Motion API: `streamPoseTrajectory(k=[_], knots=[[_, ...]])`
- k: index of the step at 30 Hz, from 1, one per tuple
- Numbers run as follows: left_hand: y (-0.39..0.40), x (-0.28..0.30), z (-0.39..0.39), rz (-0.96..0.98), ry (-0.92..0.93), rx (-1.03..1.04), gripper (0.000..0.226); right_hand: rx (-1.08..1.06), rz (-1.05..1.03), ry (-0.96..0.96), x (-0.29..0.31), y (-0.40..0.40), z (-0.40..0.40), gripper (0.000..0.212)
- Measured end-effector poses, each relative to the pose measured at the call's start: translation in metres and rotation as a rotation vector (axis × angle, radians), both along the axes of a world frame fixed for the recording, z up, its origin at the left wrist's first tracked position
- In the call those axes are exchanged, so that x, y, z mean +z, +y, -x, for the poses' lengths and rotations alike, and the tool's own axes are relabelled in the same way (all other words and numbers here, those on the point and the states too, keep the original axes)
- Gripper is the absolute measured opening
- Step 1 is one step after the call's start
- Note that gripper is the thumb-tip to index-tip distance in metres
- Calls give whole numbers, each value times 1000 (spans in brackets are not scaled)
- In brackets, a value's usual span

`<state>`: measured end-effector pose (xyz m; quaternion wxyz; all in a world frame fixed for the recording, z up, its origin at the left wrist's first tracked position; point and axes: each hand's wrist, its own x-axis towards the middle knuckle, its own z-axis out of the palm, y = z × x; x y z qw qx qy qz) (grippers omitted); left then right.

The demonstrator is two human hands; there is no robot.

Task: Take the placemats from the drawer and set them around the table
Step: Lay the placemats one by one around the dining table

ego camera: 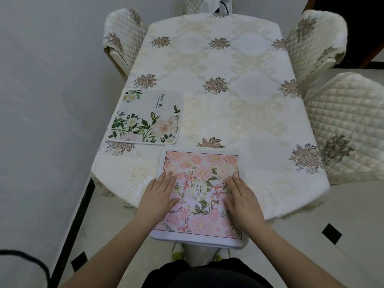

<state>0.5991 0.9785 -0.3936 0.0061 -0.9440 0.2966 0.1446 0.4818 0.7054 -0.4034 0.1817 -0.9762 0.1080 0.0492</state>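
I have both palms flat on the pink placemat (200,194), which lies on the near end of the table (228,111), right in front of me. My left hand (159,194) rests on the mat's left half and my right hand (242,196) on its right half, fingers straight and together, pointing away from me; neither hand grips anything. The oval label at the mat's centre shows between them.

The mat's long side seems to run away from me, along the table's length, and its near edge appears to hang a little past the table's near edge toward my body. So I judge the mat wants a small push forward, away from me, and both hands are equally placed for that, one either side of the mat's centre line.

The green-flowered placemat (145,117) already lies beyond the pink mat and to its left, along the table's left edge, just apart from the pink mat's far left corner. Its long side looks to run along that same edge.

Quilted chairs (318,38) stand beyond and to the right of the pink mat, at places with no mat yet, so I reckon more mats have to be laid there.
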Motion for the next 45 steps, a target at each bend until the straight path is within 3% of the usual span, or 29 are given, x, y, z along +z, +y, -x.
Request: streamPoseTrajectory(k=[15, 20, 25, 33, 39, 42, 45], knots=[[12, -9, -8, 96, 42, 10, 89, -95, -52, 59, -3, 7, 0, 74], [18, -18, -8, 89, 43, 117, 88, -271, -139, 87, -4, 7, 2, 92], [9, -15, -4, 99, 62, 169, 95, -324, -192, 115, 1, 11, 1, 84], [3, -11, 3, 127, 85, 242, 87, -344, -183, 81, 5, 15, 0, 81], [6, -7, 13, 333, 78, 256, 79, -370, -244, -16, 13, 14, -3, 83], [10, -3, 16, 525, 35, 222, 68, -429, -404, -105, 22, 12, -2, 72], [12, 12, 16, 721, 104, 246, 63, -480, -557, -135, 30, 8, 3, 63]])
